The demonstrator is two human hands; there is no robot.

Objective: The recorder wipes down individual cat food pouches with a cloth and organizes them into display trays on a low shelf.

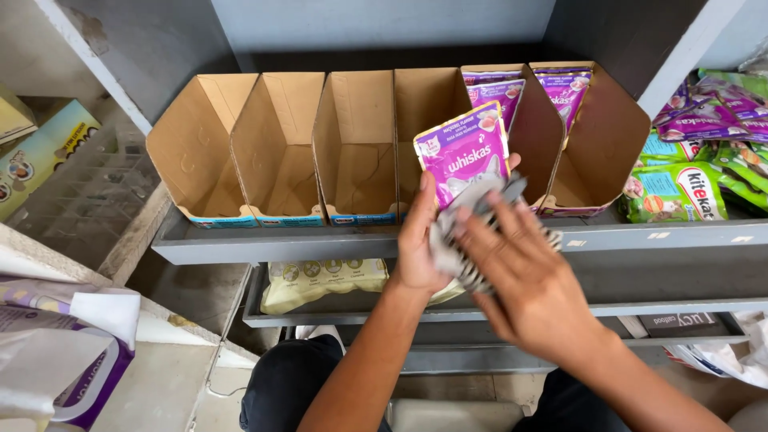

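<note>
Left hand [420, 248] grips a purple pouch [464, 152] from below, upright, in front of the fourth cardboard tray [424, 104]. Right hand [528, 280] presses a grey cloth [468, 232] against the pouch's lower edge, fingers closed around it. I see four open trays, the leftmost [200, 152] included, with free room. Two right trays [592, 144] hold purple pouches. All sit at the grey shelf [320, 244] front edge.
</note>
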